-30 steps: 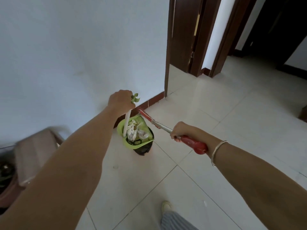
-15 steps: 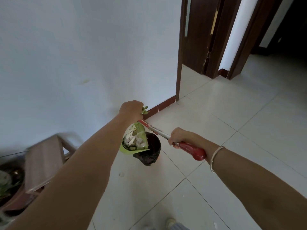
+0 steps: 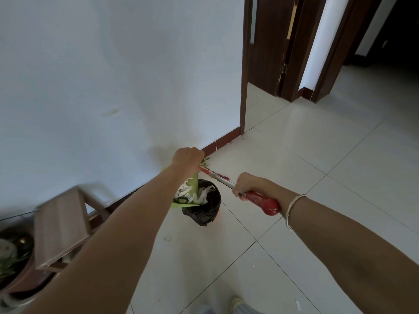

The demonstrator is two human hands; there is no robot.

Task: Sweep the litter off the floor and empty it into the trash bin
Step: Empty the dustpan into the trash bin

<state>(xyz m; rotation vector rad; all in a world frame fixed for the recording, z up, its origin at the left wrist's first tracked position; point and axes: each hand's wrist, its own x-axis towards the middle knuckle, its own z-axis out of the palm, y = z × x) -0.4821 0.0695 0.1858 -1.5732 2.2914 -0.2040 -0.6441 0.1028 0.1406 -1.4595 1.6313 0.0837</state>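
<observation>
the left hand point(image 3: 187, 160) grips the top of the green dustpan point(image 3: 190, 193) and tips it steeply, so the white litter point(image 3: 186, 193) can slide into the black trash bin point(image 3: 206, 205) right under it. the right hand point(image 3: 248, 186) is closed on the red broom handle point(image 3: 263, 201), holding it out of the way. the left arm hides part of the dustpan. the brush end of the broom is hard to see.

Right hand point(image 3: 246, 185) grips broom handle point(image 3: 260, 201): glossy red plastic, bare shiny metal ahead of grip. Below left hand point(image 3: 187, 160): matt green plastic dustpan point(image 3: 194, 185) w/ crumpled white paper point(image 3: 184, 193); bin liner point(image 3: 209, 207) thin glossy black plastic. Floor point(image 3: 317, 155): smooth glossy tile.
</observation>
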